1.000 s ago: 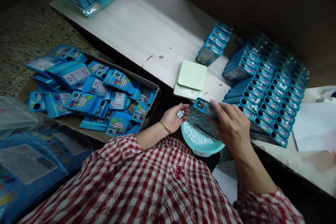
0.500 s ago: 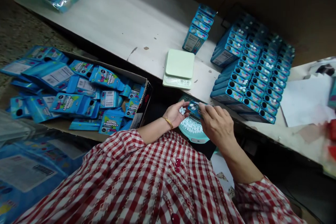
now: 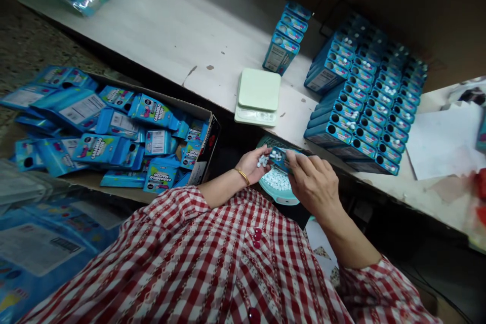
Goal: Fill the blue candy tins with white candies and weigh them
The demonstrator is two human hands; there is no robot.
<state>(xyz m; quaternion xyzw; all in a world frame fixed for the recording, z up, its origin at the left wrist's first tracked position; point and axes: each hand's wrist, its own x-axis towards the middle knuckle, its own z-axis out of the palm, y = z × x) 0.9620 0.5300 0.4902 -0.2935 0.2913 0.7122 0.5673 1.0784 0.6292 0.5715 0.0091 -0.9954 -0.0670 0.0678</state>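
Observation:
My left hand point(image 3: 253, 166), palm up and cupped, holds a small heap of white candies point(image 3: 262, 161). Gripped in my right hand point(image 3: 315, 179) is a blue candy box point(image 3: 281, 158), tipped so that its opening faces my left palm. Several white candies show at that opening. Just below both hands is a turquoise tub point(image 3: 286, 197), with many loose white candies point(image 3: 276, 180) inside. My right fingers cover much of the box.
A pale green scale point(image 3: 259, 90) sits at the table edge. Behind it stands a short row of blue boxes point(image 3: 280, 55); to the right are packed rows of boxes point(image 3: 330, 131). A carton point(image 3: 203, 162) of jumbled blue boxes is at left. Papers point(image 3: 442, 136) lie far right.
The box in my right hand has tilted a little, and more white candies show at its opening. My left hand stays cupped in nearly the same place.

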